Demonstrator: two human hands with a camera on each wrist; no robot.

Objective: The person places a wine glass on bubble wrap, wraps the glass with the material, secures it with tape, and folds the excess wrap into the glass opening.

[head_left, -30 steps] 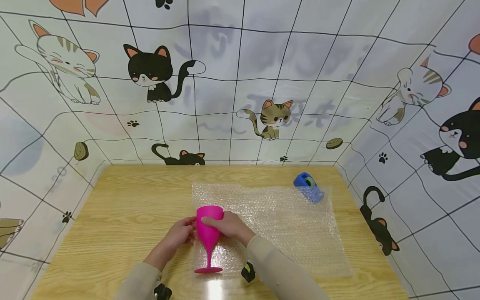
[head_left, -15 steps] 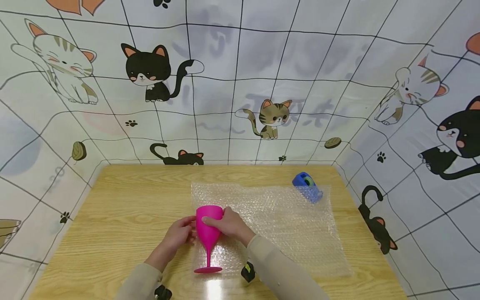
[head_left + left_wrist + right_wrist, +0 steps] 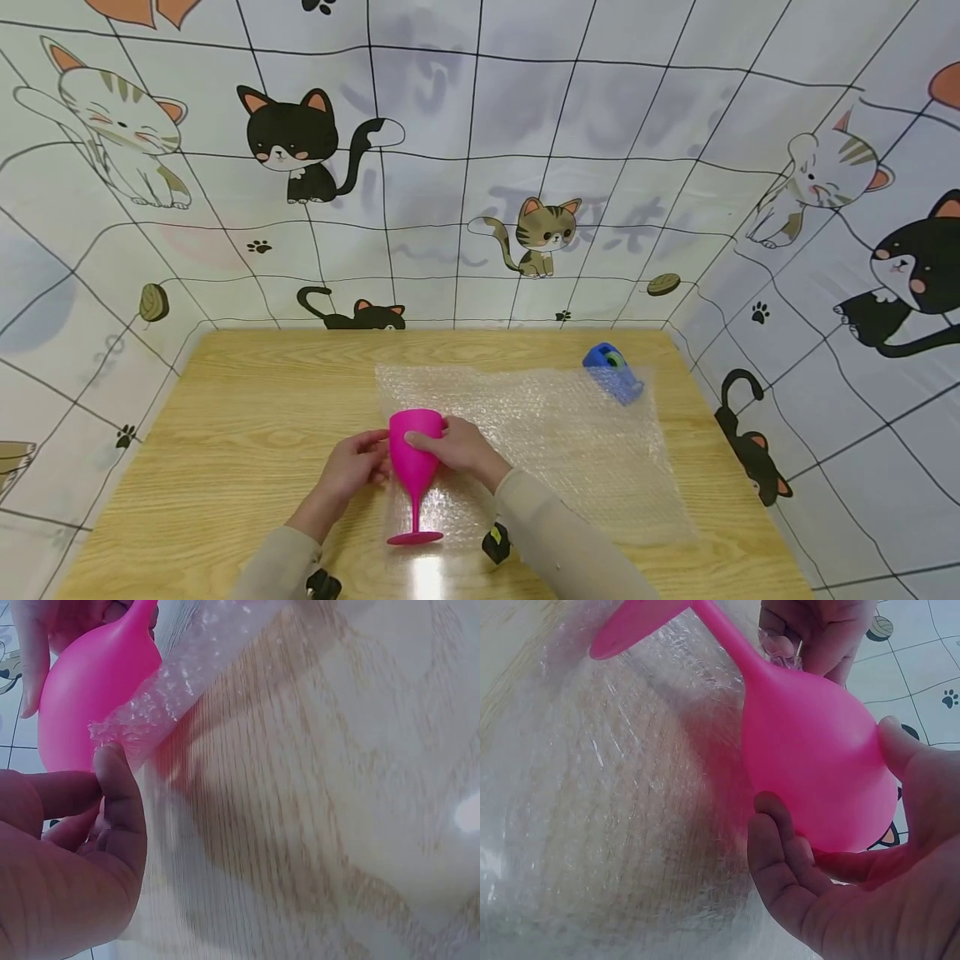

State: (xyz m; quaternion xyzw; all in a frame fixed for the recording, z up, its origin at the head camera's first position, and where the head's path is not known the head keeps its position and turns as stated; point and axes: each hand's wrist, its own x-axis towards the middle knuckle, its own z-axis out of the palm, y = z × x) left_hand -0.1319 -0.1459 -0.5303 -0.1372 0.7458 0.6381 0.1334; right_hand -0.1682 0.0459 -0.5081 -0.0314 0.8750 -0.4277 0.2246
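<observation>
A pink goblet (image 3: 415, 454) is held over the left part of a clear bubble wrap sheet (image 3: 562, 450), its foot toward the person. My right hand (image 3: 467, 450) grips the bowl, thumb on the near side and fingers round the other, as the right wrist view shows with the goblet (image 3: 817, 757). At the bowl's left, my left hand (image 3: 351, 471) pinches the wrap's lifted left edge; in the left wrist view thumb and finger meet on the bubble wrap (image 3: 169, 694) beside the goblet (image 3: 94, 686).
A blue tape dispenser (image 3: 613, 373) lies at the back right, its lower part under the wrap's far right corner. The wooden table (image 3: 262, 400) extends to the left of the sheet. Cat-patterned cloth (image 3: 450, 192) stands behind and at both sides.
The bubble wrap's left edge and far left corner have shifted slightly to the left. Both hands keep nearly the same places at the goblet; the whole head view has drifted a little.
</observation>
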